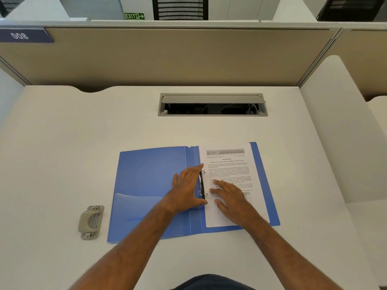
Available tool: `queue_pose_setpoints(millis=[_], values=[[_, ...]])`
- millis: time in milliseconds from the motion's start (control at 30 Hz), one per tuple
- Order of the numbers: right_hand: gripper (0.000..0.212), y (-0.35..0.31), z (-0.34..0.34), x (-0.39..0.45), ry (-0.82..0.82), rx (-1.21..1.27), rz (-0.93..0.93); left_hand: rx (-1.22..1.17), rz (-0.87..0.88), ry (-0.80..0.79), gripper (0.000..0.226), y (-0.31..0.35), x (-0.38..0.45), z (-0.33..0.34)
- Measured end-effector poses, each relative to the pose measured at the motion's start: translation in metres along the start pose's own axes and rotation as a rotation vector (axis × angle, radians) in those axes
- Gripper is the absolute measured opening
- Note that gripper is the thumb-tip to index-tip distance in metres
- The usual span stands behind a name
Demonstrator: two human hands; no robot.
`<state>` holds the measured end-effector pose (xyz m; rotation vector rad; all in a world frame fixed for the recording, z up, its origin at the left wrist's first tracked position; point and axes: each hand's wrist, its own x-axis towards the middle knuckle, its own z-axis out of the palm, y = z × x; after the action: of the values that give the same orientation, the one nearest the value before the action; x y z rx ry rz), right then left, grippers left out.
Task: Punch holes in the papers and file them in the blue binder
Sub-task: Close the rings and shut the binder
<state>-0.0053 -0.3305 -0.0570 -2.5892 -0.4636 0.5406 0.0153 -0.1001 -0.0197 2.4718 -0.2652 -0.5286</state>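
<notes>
While the open blue plastic binder point(150, 185) lies flat on the white desk point(83, 132), printed white papers point(230, 170) sit on its ring clip point(202, 185). The left hand point(186, 189) lies flat beside the clip and the right hand point(230, 195) presses the papers, both with fingers spread, gripping nothing. A grey metal hole punch point(91, 221) rests apart, left of the binder.

We note the open blue plastic binder point(150, 185): smooth, semi-glossy sheet with a paler sheen banding its left cover. Its two-ring clip mechanism point(202, 185) reads as bright metal rings on a dark glossy bar. The white printed paper sheets point(230, 164) look matt and flat. The grey two-hole punch point(91, 222) shows a dull plastic-looking handle over a brushed metal base. The off-white counter point(83, 143) appears smooth, matt laminate. The beige partition panel point(167, 55) behind looks cloth-covered and matt.
</notes>
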Motion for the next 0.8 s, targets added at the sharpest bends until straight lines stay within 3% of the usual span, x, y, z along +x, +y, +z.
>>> queue_pose_setpoints(millis=[500,800], values=[[0.048,-0.012,-0.014,-0.002,0.046,0.011,0.032,0.033,-0.023,0.062,0.122,-0.006,0.003,0.02],[0.07,-0.019,-0.007,0.002,-0.008,-0.286,-0.016,0.082,-0.014,0.121,0.114,-0.007,0.003,0.025]])
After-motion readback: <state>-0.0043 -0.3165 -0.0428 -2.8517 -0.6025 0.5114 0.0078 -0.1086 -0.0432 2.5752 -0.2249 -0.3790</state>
